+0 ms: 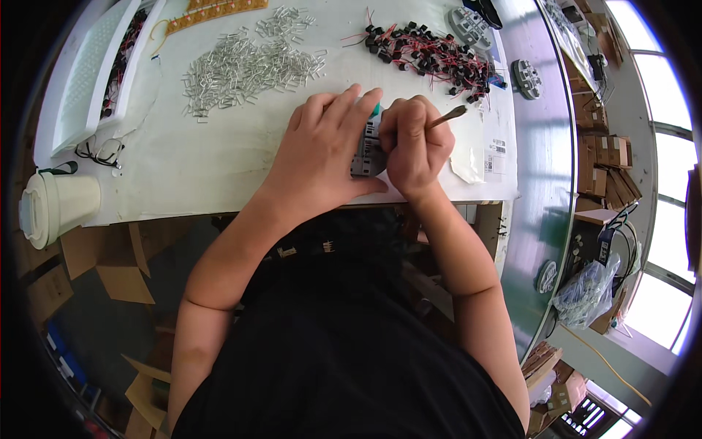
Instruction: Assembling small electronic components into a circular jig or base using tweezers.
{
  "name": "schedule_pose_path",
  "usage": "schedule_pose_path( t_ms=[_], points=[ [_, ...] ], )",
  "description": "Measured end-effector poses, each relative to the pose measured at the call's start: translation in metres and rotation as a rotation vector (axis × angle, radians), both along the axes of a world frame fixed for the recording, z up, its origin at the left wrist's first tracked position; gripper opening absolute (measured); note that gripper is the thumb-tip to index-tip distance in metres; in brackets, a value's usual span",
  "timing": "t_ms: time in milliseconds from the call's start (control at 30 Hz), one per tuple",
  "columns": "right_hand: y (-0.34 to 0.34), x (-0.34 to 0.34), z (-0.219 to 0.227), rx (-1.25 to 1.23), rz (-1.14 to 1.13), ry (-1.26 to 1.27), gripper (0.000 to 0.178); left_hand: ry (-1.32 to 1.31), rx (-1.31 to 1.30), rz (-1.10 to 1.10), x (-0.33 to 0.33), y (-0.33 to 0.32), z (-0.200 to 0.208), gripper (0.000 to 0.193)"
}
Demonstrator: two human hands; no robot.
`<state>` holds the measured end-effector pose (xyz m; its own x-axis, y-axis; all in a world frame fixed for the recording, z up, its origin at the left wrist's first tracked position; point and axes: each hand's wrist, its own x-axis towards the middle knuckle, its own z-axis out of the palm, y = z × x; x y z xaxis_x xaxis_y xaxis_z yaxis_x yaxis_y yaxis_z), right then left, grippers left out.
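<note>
Cup (58, 206) left; wired parts (431, 53) behind hands

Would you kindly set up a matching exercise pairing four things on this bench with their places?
1. cup
2. clear tubes
3. black parts
4. grey block

A. far right of the bench
B. between the hands
C. near left corner
D. far middle, above the left hand

Pairs: 1-C, 2-D, 3-A, 4-B

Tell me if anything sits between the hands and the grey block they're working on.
Nothing visible does. The left hand lies directly on the grey block, and the right hand presses against it while gripping a thin tool. The clear tubes and black wired parts lie farther back, apart.
</note>
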<state>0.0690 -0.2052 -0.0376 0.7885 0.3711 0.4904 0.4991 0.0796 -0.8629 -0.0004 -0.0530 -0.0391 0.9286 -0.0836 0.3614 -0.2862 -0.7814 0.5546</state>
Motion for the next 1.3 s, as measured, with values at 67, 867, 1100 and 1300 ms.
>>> schedule_pose_path(
  t_ms=[67, 867, 1100, 1300],
  points=[
    [0.004, -0.003, -0.002, -0.042, -0.025, -0.054, 0.044, 0.032, 0.008, 0.01, 0.0, -0.001, -0.001, 0.097],
    [-0.043, 0.007, 0.056, -0.909, 0.112, -0.16, 0.035, 0.105, -0.295, -0.038, -0.026, 0.035, 0.008, 0.109],
    [-0.03, 0.004, 0.057, -1.148, 0.118, -0.248, 0.031, 0.197, -0.374, -0.006, -0.021, 0.033, -0.005, 0.111],
    [-0.029, 0.006, 0.054, -1.134, 0.128, -0.259, 0.03, 0.12, -0.395, -0.018, -0.021, 0.033, -0.009, 0.11]
  ],
)
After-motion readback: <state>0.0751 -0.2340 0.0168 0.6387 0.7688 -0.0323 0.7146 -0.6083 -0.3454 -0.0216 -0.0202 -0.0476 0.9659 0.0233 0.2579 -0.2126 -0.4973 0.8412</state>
